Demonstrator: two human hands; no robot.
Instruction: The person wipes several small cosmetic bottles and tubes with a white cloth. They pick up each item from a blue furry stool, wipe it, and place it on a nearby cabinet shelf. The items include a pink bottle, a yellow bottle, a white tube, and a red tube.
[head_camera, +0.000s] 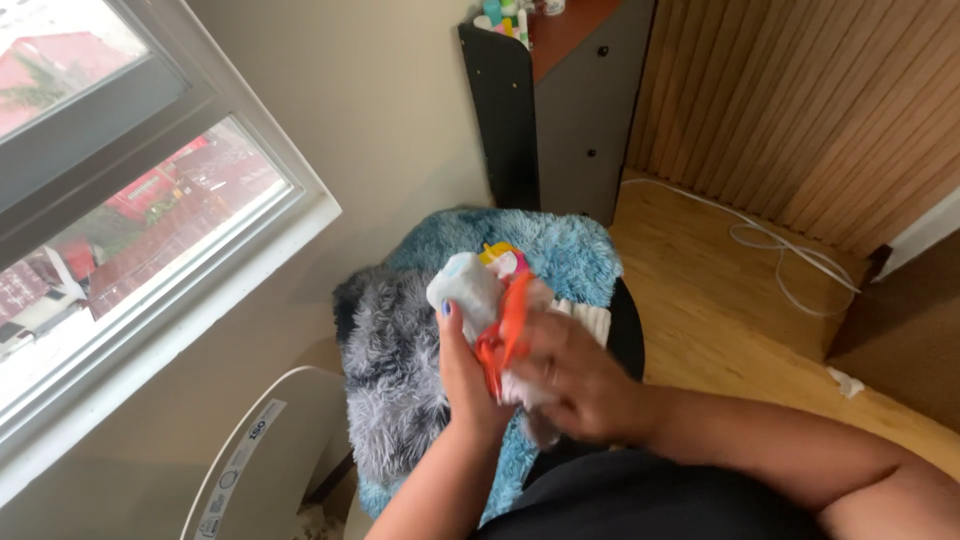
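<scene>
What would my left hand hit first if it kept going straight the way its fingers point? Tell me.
Probably the white rolled cloth that the left hand already grips; past it, the blue-and-grey shaggy throw. Depth is unclear.

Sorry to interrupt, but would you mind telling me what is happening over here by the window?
A person is holding a small bundle of white cloth with an orange piece between both hands. The left hand grips it from below, thumb up against the white part, and the right hand, blurred, closes over it from the side. They hold it above a fluffy blue and grey cover lying beside the window. A dark cabinet stands behind it on the wooden floor.
</scene>
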